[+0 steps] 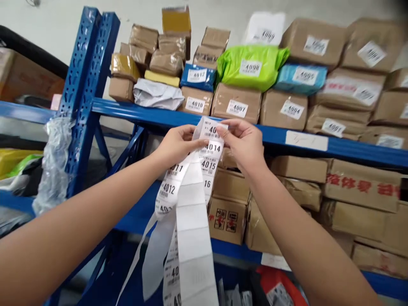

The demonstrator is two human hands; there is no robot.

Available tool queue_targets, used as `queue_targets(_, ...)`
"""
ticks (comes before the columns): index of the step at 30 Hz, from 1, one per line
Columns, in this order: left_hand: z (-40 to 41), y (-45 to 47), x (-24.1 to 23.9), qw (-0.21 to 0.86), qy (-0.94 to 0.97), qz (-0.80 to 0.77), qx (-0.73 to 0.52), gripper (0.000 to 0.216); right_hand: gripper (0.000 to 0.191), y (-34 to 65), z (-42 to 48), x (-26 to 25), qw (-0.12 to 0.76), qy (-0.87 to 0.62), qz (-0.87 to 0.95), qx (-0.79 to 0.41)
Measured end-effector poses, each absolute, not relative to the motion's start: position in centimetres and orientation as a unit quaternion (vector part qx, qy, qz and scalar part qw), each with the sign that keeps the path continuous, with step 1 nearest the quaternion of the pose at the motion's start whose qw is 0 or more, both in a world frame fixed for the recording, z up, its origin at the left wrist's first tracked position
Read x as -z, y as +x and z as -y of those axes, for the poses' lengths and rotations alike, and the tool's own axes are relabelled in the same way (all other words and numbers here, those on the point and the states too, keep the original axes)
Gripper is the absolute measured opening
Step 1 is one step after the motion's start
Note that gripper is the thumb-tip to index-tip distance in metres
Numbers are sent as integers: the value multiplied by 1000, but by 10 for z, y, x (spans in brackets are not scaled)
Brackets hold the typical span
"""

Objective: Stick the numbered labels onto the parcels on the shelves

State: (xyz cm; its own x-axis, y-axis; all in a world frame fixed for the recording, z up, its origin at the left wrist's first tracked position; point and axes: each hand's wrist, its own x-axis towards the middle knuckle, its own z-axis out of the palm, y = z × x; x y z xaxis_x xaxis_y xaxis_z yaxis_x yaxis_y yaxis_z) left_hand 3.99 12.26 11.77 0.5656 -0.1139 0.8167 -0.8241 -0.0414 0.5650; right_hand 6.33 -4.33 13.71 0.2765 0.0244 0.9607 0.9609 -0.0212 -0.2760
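A long strip of white printed number labels hangs in loops in front of me, with the numbers 4014 and 4015 legible near its top. My left hand is closed on the strip, its thumb lying across the front. At the strip's upper right edge, the thumb and fingers of my right hand pinch the top label, covering part of its number. Whether that label is peeled from its backing I cannot tell. Bare white backing trails downward between my forearms.
A blue metal shelf beam runs behind my hands, joined to a blue upright. Above it sit labelled parcels, including a green bag and a blue packet. Cardboard boxes fill the lower shelf. Crumpled plastic wrap hangs on the upright.
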Motion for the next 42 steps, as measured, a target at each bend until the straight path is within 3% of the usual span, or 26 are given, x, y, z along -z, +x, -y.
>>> queue_targets(2,-117,41,-111,578,681,322,-314,16,12,68,44,-130,515,-570,433,471)
queue_targets(7,-106,46,-98,596,666,325,-309,15,5,79,43,-117,444,-554,415,569)
queue_targets(15,-119,43,-93,575,715,288,-273,32,5,67,28,-122,455,-513,406,604)
queue_targets(19,-136,46,-103,561,731,303,-244,27,6,71,12,-149,444,-500,390,633)
queue_targets(25,-168,46,-133,470,775,302,-294,40,20,87,-12,-255,332,-487,323,741)
queue_targets(31,-195,62,-155,460,766,316,-319,42,21,91,-39,-354,200,-631,157,733)
queue_targets(34,-206,71,-161,475,754,332,-310,43,25,87,-50,-367,106,-702,62,701)
queue_targets(38,-216,80,-163,499,731,361,-293,43,48,85,-55,-365,-10,-675,-26,737)
queue_targets(42,-220,84,-162,527,716,360,-283,40,27,86,-45,-360,-150,-715,14,683)
